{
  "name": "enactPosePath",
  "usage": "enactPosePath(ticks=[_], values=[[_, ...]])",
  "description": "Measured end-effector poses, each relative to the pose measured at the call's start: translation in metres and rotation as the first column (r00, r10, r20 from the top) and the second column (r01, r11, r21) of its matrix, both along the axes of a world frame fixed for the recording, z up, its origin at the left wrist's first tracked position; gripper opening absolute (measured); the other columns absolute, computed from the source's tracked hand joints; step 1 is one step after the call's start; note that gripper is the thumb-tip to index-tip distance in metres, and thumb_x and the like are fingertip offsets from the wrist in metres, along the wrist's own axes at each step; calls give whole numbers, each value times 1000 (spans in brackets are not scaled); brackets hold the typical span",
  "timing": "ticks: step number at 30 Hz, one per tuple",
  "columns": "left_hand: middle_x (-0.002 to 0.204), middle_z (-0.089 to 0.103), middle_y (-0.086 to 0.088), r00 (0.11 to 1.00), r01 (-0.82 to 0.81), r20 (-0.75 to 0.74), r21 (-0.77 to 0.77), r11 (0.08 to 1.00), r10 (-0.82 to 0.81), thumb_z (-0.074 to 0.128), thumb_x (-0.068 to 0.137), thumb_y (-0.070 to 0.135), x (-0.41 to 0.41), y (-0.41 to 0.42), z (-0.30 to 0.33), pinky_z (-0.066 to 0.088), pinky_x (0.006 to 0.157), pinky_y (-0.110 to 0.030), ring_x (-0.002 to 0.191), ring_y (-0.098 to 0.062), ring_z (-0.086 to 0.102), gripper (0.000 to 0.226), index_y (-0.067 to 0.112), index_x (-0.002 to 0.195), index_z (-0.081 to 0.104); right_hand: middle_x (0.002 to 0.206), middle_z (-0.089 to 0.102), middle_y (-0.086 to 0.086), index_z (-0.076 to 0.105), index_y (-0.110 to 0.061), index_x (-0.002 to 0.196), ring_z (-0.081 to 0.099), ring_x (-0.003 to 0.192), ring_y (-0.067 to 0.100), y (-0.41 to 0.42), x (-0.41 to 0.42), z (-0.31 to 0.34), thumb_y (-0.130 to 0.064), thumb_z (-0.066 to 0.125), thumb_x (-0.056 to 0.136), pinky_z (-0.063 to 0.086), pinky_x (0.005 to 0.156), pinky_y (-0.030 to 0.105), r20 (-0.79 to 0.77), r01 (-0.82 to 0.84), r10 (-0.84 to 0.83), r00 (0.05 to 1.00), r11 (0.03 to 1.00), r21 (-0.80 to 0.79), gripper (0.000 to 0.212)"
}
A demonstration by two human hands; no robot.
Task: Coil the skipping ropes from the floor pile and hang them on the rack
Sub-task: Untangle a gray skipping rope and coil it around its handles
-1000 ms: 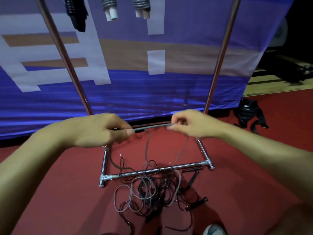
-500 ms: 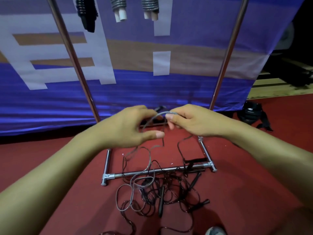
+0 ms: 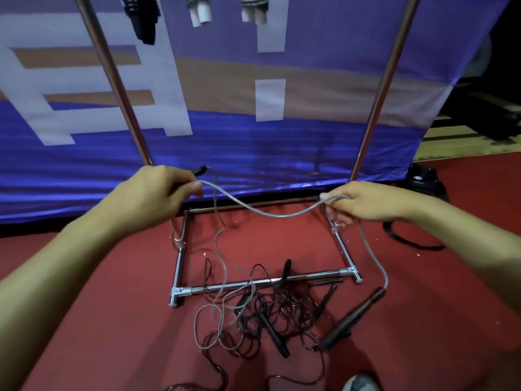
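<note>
**Hands spread, grey rope slack between them, pile below**

Left hand (image 3: 152, 198) is clenched round a black handle (image 3: 199, 171) plus the grey rope (image 3: 277, 214); right hand (image 3: 363, 203) pinches the same rope further along. Hands are well apart, left and right, at about the same height.

The rack (image 3: 377, 88) stands just beyond the hands, its two uprights rising past them and its base frame (image 3: 262, 283) on the red floor (image 3: 98, 320).

The floor pile (image 3: 267, 314) lies near and below, between the hands, tangled over the front base bar.

The held span sags left to right. From the right hand the rope drops to a second black handle (image 3: 352, 318), on the near right. From the left hand a strand drops into the pile. Judgement: the right hand is nearer the free end, so it likely carries the next loop leftward.

Coiled ropes (image 3: 197, 7) already hang at the top.
</note>
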State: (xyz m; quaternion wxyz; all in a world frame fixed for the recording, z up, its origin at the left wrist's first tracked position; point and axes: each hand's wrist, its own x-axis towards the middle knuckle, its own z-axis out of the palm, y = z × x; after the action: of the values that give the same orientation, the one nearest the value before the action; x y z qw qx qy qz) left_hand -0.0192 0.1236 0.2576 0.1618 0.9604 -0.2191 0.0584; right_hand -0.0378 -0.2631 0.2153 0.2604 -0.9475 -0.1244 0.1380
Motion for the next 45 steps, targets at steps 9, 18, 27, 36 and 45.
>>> enactPosePath(ticks=[9, 18, 27, 36, 45], values=[[99, 53, -5, 989, -114, 52, -310, 944, 136, 67, 97, 28, 6, -9, -15, 34, 74, -31, 75, -8, 49, 43, 17, 134, 49, 51, 38, 1, 60, -11, 70, 47, 45, 15, 21, -11, -49, -67, 29, 100, 60, 76, 46, -456, 143, -54, 888, 976, 164, 71], [73, 45, 0, 921, -283, -382, -789, 545, -75, 54, 101, 0, -16, -73, -26, 40, 46, -23, 48, -9, 42, 32, 12, 130, 47, 51, 29, -3, 53, -15, 59, 44, 44, 14, 52, -2, 15, -58, 34, 106, 58, 58, 33, -606, 556, -37, 794, 445, 702, 66], [115, 73, -22, 394, -365, -566, -820, 442, -724, 47, 102, 27, -59, -110, -26, 56, 96, -49, 115, -42, 68, 35, 3, 123, 61, 55, 38, -4, 55, -13, 73, 57, 50, 15, 80, -10, 64, -27, 41, 103, 61, 66, 32, -523, 538, 130, 843, -146, 830, 36], [79, 58, -3, 478, -199, -595, -790, 580, -646, 55, 101, 25, -60, -108, -29, 59, 70, -36, 66, -17, 56, 28, 3, 117, 59, 64, 62, 2, 60, -12, 88, 64, 54, 14, 42, 7, 49, -37, 52, 105, 59, 61, 29, -518, 438, -222, 826, -325, 838, 31], [86, 57, -1, 638, -200, -551, -793, 576, -538, 59, 99, 28, -49, -107, -13, 62, 76, -36, 82, -17, 58, 26, 8, 113, 68, 99, 73, -16, 66, -27, 105, 69, 90, -2, 35, 0, 14, -38, 62, 100, 55, 93, 33, 333, 240, -321, 887, 935, 262, 12]])
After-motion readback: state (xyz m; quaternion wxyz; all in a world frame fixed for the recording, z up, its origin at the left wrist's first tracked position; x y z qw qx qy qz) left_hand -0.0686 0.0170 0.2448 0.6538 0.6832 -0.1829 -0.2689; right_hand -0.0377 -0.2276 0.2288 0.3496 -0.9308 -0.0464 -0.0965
